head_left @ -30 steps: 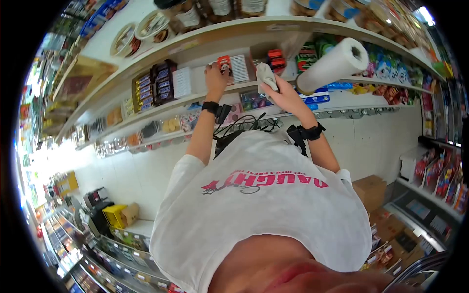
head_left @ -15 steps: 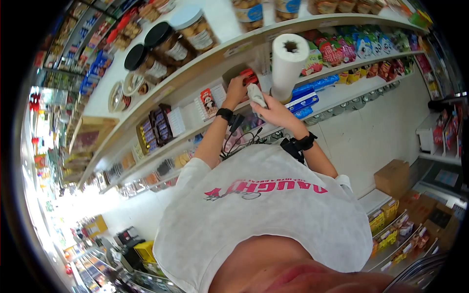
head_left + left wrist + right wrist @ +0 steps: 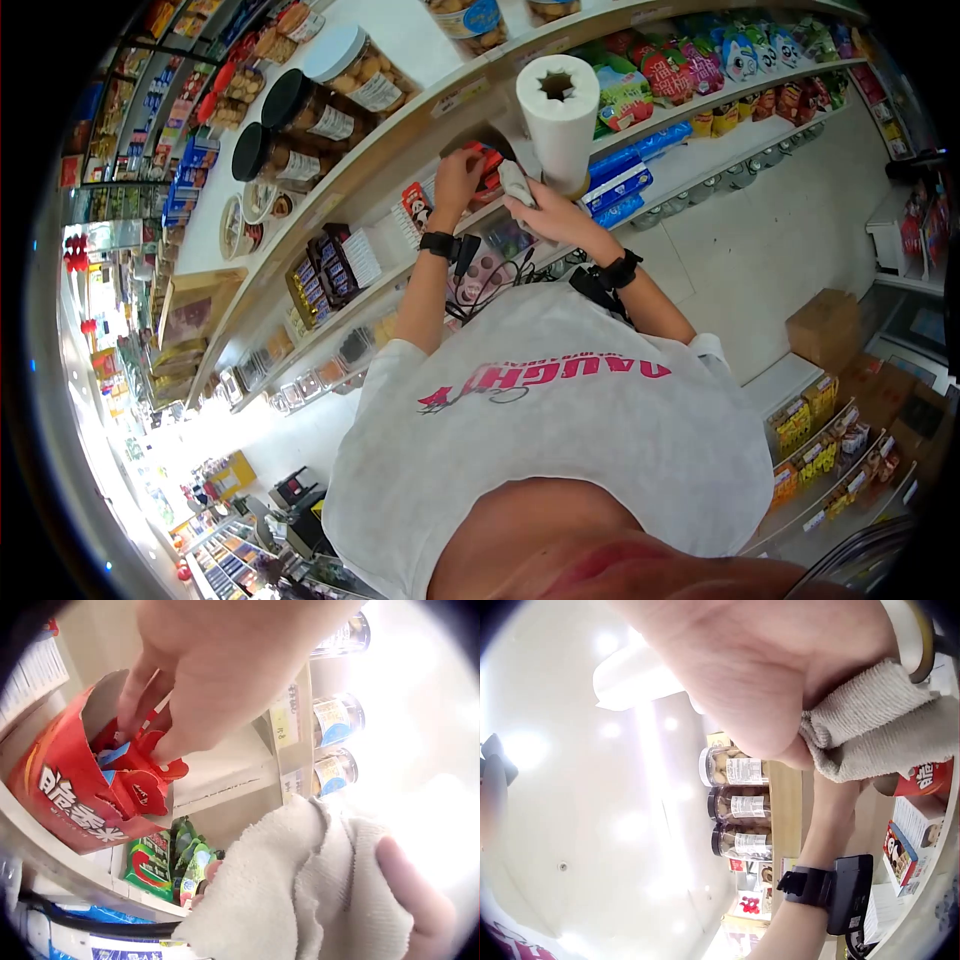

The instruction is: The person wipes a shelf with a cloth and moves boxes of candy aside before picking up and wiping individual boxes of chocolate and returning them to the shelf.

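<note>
Reaches forward with both arms, bringing the left hand and right hand near each other without letting them touch — angles the bare left forearm forward from the body and slants the bare right forearm inward from the outer side. Points the left fingers downward, extended and only slightly bent, below the back of the hand. Curls the right fingers and thumb inward in a grip, and wears a dark strap at both the left wrist and the right wrist — each above a bare hand.
</note>
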Tool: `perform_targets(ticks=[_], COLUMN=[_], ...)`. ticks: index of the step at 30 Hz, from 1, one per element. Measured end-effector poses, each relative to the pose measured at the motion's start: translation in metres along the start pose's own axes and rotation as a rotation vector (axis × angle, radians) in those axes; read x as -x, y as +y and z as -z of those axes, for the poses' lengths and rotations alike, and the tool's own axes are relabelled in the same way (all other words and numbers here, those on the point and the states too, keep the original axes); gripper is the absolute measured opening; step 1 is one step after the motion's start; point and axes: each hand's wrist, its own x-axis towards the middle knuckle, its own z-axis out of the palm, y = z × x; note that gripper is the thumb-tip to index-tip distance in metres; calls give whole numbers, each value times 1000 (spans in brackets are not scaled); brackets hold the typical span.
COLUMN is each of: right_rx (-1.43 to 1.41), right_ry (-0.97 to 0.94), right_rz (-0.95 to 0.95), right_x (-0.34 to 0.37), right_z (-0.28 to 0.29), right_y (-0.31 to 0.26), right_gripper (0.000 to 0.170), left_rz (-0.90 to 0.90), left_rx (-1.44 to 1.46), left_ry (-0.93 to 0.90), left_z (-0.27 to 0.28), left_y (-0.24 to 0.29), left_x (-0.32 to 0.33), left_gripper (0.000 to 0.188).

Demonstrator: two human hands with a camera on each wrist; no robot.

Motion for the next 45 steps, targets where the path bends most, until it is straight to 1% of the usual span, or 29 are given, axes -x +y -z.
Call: perform_targets(ticks=[2,6,7,8,9,13,15,16,18,19,22,23,26,28,30,32,33,35,36,37,39,41,42,43,44,45], right_rx=[-10,9,22,35,-19,163,301,188,-28,-120,-257,-270,-233,-179,-162,-66,-18,-10,-10,-102,-61,-67,-85,-103,-122,75], right_ry=[13,88,124,164,198,387,468,371,181,79,37,-16,-182,-162,-144,-117,-102,-86,-84,-122,-178,-273,-216,-161,-105,-57], right_rz=[1,84,117,152,190,433,551,496,382,156,208,263,197,255,293,245,221,213,199,145,139,124,130,135,141,163], right_x=[-2,-13,-15,-18,-22,-28,-37,-37,-38,-34,-32,-29,-19,-17,-18,-20,-20,-16,-11,-8,-2,-3,-3,-3,-3,-5], right_z=[-4,-16,-18,-20,-22,-23,-25,-29,-34,-37,-49,-51,-54,-60,-65,-61,-58,-55,-55,-55,-53,-49,-49,-50,-51,-46], right_y=[-4,7,4,1,0,-27,-35,-41,-56,-65,-66,-67,-67,-66,-63,-69,-75,-84,-86,-87,-89,-84,-82,-82,-81,-81], right_gripper=[45,43,40,38,35,38,38,38,40,43,46,48,47,42,38,36,35,36,36,39,40,45,44,44,45,49], left_rz=[-19,48,38,12,-14,-111,-76,-59,-17,1,74,177,208,230,272,330,303,255,265,275,276,250,238,258,258,255], left_rx=[11,145,142,149,157,265,272,277,361,404,640,706,815,852,904,978,963,930,926,924,919,937,941,937,846,752], left_ry=[73,93,97,147,193,362,245,186,178,173,257,246,390,416,440,462,450,424,414,408,413,362,335,306,351,391], left_z=[6,23,34,44,51,88,107,111,107,105,106,113,142,154,154,146,144,140,141,143,144,139,136,133,128,123], left_y=[2,7,19,28,35,66,84,89,97,100,96,95,96,83,77,72,77,91,93,93,99,105,105,102,101,102], left_x=[1,6,9,13,18,32,44,51,62,66,77,84,91,96,100,104,106,111,115,114,108,105,105,103,103,101], left_gripper=[19,19,20,20,20,18,16,16,15,15,14,16,15,16,18,20,20,22,23,25,28,28,28,39,44,48])
